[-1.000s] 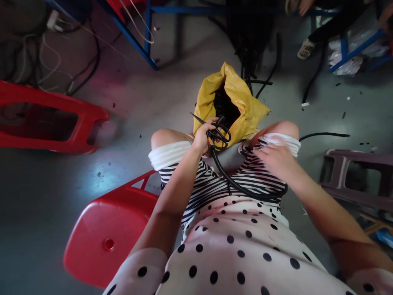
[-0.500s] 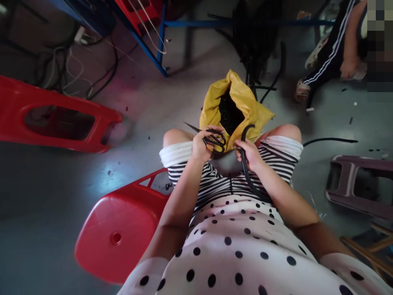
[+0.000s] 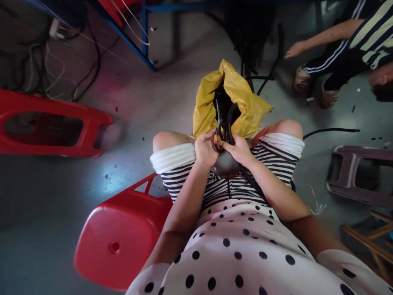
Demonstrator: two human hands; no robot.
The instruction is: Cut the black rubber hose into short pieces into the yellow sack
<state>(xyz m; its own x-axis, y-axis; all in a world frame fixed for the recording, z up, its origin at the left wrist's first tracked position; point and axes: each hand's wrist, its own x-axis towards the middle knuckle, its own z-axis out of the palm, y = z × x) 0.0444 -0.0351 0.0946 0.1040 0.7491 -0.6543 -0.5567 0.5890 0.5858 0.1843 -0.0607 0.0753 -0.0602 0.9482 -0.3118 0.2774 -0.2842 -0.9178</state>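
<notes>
My left hand (image 3: 205, 149) is closed around the handles of a pair of scissors (image 3: 218, 112). Their blades point away from me, over the mouth of a yellow bag (image 3: 255, 104) between my knees. In my closed right hand (image 3: 241, 151) is a black corrugated tube (image 3: 230, 125); its far end reaches over the bag's opening and its near part runs down across my lap. Both hands are close together at the bag's near edge, the right fingertips by the scissor handles. Dark pieces inside the bag are hard to make out.
A red stool (image 3: 123, 233) stands at my left, another red stool (image 3: 57, 123) farther left. At right are a grey-brown stool (image 3: 346, 172) and a loose black tube (image 3: 331, 130) on the floor. Beyond the bag lie black tubes (image 3: 251, 37). A person (image 3: 340, 51) bends down at upper right.
The scissors have swung from pointing left to pointing forward over the bag. My hands have come together, with the tube brought beside the scissors. The other person has reached an arm out leftward.
</notes>
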